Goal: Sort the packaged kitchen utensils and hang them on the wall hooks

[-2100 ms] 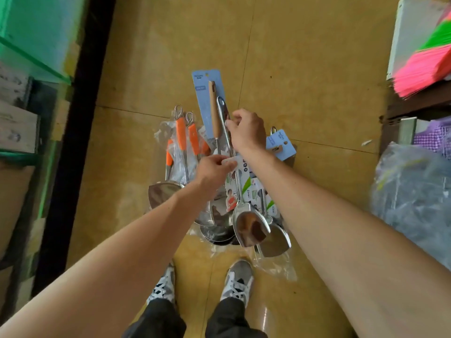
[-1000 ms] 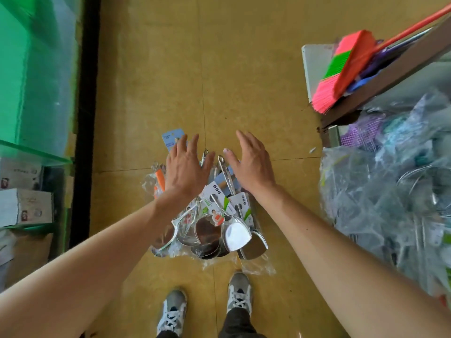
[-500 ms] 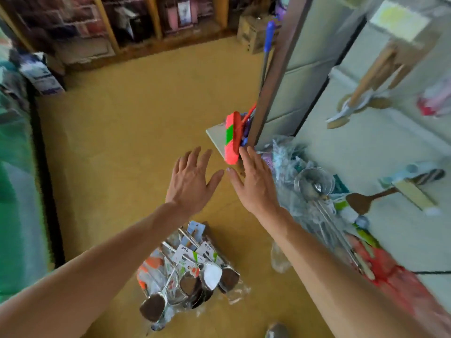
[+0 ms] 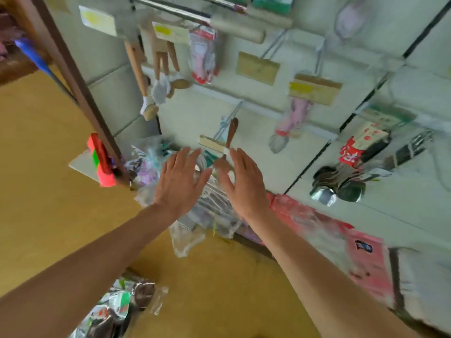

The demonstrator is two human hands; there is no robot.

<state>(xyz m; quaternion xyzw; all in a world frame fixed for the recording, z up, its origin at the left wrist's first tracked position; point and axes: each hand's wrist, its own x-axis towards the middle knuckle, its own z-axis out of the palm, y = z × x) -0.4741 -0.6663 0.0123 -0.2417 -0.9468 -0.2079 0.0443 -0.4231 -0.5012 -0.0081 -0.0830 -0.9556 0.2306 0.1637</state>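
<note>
The bag of utensils (image 4: 124, 307) is cut by the bottom edge and partly hidden behind the left arm (image 4: 97, 259). The wall cards (image 4: 258, 68) are blurred.

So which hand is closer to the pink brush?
Left. The left hand hovers to the right of the pink brush; the right hand is farther right, beyond the left one.

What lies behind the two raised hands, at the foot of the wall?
A pile of clear plastic bags with packaged goods, blurred. Above it a wooden spatula hangs on the wall. The left hand and right hand cover the pile's middle.
</note>
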